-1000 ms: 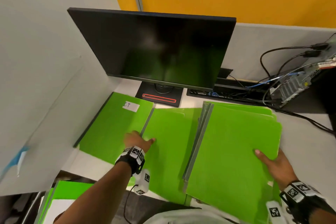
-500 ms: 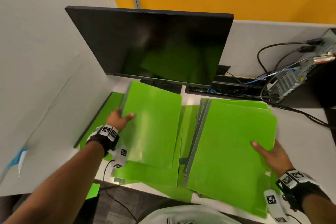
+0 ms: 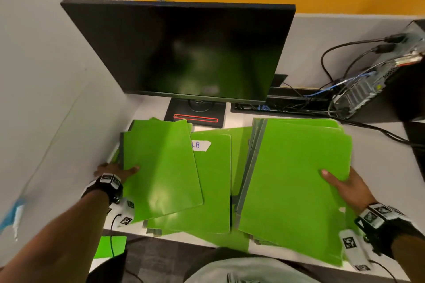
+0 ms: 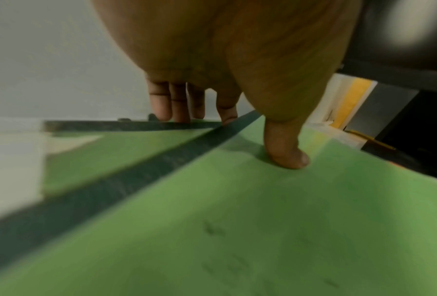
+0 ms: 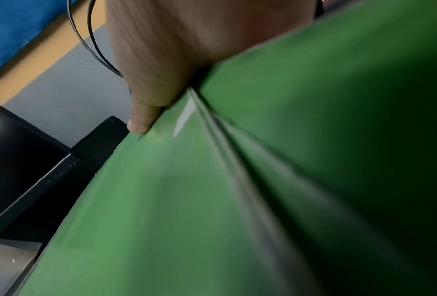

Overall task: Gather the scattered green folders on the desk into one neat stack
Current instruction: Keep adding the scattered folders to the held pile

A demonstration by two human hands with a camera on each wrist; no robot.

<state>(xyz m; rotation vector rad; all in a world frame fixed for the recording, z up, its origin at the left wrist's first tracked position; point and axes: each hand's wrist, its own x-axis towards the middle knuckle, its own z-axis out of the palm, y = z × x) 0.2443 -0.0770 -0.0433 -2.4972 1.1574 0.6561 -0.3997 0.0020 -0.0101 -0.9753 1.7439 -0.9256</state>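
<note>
The left hand (image 3: 115, 171) pinches the left edge of a green folder (image 3: 161, 167), thumb on top of the cover and the other fingers (image 4: 161, 100) tucked under the edge, as the left wrist view shows plainly. That folder sits tilted over a second folder (image 3: 213, 190) just to the right of the left hand, one that carries a small white label (image 3: 201, 145) with blue handwriting near its far corner. More green sheets peek out beneath both of them, fanned and out of line. Over on the other side, the right hand (image 3: 345, 187) grips the right edge of a thick bundle of folders (image 3: 292, 179), thumb pressed on the top cover; the right wrist view shows several layered edges squeezed together under that thumb, though the fingers below are hidden. The bundle lies between the two hands, nearer the right one, its left edge showing grey spines and its near corner hanging past the front of the white worktop (image 3: 379, 151). Beyond both hands stands a dark monitor (image 3: 184, 53) on a black base, and beyond the right hand a computer case (image 3: 391, 80) trails black and blue cables (image 3: 333, 57). Below the left forearm, under the worktop's front edge, a patch of green (image 3: 110, 247) shows, too blurred to tell apart.
</note>
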